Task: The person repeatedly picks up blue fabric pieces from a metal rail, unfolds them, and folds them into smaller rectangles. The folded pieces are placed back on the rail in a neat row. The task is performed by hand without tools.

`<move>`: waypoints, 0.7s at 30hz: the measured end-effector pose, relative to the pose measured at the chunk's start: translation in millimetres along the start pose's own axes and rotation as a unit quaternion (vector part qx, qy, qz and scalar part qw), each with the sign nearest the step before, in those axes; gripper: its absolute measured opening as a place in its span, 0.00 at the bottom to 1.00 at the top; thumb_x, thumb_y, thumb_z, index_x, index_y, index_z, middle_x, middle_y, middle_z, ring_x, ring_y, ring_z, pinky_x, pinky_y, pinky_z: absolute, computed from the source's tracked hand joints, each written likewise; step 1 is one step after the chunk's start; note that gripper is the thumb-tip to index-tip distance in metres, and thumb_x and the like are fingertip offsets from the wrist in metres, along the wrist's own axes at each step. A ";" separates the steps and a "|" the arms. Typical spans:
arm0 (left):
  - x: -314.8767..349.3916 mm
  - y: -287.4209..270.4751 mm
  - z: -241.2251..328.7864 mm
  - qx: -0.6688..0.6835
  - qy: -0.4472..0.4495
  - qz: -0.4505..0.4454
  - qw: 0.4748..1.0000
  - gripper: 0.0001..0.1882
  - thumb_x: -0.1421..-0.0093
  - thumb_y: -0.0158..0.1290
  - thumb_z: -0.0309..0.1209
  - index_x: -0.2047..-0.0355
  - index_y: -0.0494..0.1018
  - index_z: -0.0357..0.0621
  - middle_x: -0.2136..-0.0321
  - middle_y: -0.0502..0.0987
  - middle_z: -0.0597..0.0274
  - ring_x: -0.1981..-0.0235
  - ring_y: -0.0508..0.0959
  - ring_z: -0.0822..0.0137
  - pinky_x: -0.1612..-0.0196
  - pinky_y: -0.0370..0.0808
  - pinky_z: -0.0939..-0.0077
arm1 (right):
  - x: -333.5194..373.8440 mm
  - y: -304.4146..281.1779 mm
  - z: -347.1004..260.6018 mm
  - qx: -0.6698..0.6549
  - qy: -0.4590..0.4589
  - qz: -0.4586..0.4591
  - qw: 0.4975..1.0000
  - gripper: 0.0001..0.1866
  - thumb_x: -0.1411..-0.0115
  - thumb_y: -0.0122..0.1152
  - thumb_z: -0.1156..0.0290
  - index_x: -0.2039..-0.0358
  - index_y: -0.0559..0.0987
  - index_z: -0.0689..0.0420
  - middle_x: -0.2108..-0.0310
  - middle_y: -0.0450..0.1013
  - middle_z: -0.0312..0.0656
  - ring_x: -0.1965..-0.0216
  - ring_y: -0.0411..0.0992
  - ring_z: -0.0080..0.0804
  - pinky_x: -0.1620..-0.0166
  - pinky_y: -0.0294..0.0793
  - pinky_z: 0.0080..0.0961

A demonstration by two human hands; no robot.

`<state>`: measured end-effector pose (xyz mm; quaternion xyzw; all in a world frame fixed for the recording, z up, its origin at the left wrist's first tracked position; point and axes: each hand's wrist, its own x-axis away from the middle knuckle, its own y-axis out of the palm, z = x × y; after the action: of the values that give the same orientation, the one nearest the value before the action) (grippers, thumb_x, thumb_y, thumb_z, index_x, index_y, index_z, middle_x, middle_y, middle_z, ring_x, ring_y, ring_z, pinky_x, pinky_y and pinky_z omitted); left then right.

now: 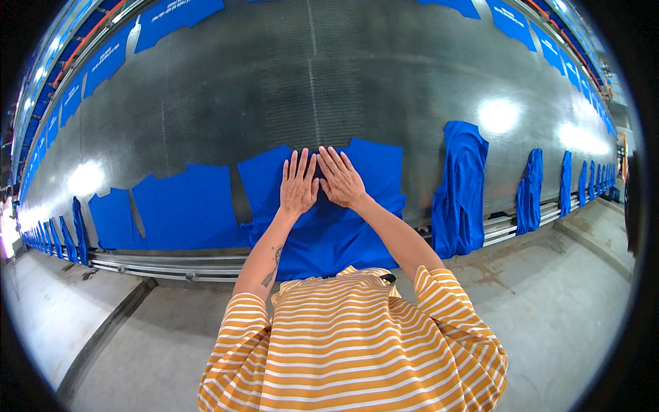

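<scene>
A blue fabric garment panel (371,168) lies in front of me on a long dark table (226,103), its near part rumpled and hanging over the table's front edge. My left hand (299,182) rests flat on its upper middle, fingers stretched out and pointing away from me. Beside it, my right hand (341,178) also lies flat on the cloth, fingers out, angled toward the left. The two thumbs come close together. Neither hand grips anything.
Flat blue panels (185,206) lie to the left. Folded blue pieces (461,185) drape over the near edge to the right, with several more beyond. Printed blue panels (180,20) line the far side. A metal rail (171,266) runs along the front above a concrete floor (175,329).
</scene>
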<state>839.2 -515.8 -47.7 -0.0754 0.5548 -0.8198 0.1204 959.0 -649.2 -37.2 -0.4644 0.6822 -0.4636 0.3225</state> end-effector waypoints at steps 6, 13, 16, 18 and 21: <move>7.3 -3.2 -24.6 -0.054 -0.070 0.027 0.996 0.35 0.35 0.42 0.45 0.31 0.53 0.44 0.30 0.48 0.48 0.29 0.46 0.44 0.31 0.43 0.44 | 14.2 -6.9 30.1 -0.005 0.084 0.031 0.996 0.38 0.37 0.51 0.55 0.33 0.55 0.63 0.29 0.45 0.54 0.28 0.43 0.53 0.30 0.44 0.49; 21.1 -13.3 -52.9 -0.075 -0.136 0.030 0.987 0.37 0.32 0.36 0.50 0.29 0.45 0.45 0.29 0.42 0.48 0.28 0.42 0.44 0.31 0.37 0.42 | 31.3 -15.0 54.6 0.045 0.162 0.033 0.985 0.44 0.37 0.50 0.46 0.31 0.50 0.63 0.28 0.38 0.57 0.28 0.38 0.57 0.30 0.38 0.51; 21.6 -14.1 -56.9 -0.077 -0.133 0.017 0.988 0.38 0.32 0.37 0.50 0.29 0.43 0.45 0.29 0.41 0.47 0.28 0.41 0.43 0.31 0.37 0.41 | 29.7 -16.1 53.5 0.018 0.158 0.046 0.986 0.44 0.36 0.49 0.45 0.31 0.49 0.63 0.28 0.38 0.57 0.28 0.38 0.56 0.29 0.37 0.49; 22.0 -19.4 -60.2 -0.071 -0.127 0.007 0.989 0.39 0.32 0.37 0.53 0.29 0.42 0.45 0.29 0.40 0.47 0.28 0.41 0.43 0.31 0.38 0.40 | 27.6 -18.9 58.9 -0.070 0.166 0.071 0.981 0.44 0.35 0.48 0.46 0.31 0.49 0.63 0.28 0.37 0.58 0.28 0.37 0.55 0.29 0.37 0.48; 44.4 -40.4 -57.9 0.007 -0.164 0.051 0.985 0.40 0.32 0.40 0.52 0.29 0.42 0.43 0.29 0.40 0.44 0.29 0.41 0.43 0.31 0.40 0.41 | 55.0 -38.0 64.9 -0.154 0.156 0.162 0.962 0.38 0.34 0.50 0.55 0.32 0.51 0.63 0.29 0.43 0.57 0.28 0.43 0.51 0.30 0.41 0.44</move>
<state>777.1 -462.3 -32.3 -0.1798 0.5244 -0.7932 0.2519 1008.4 -727.4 -25.8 -0.3134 0.8533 -0.3615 0.2074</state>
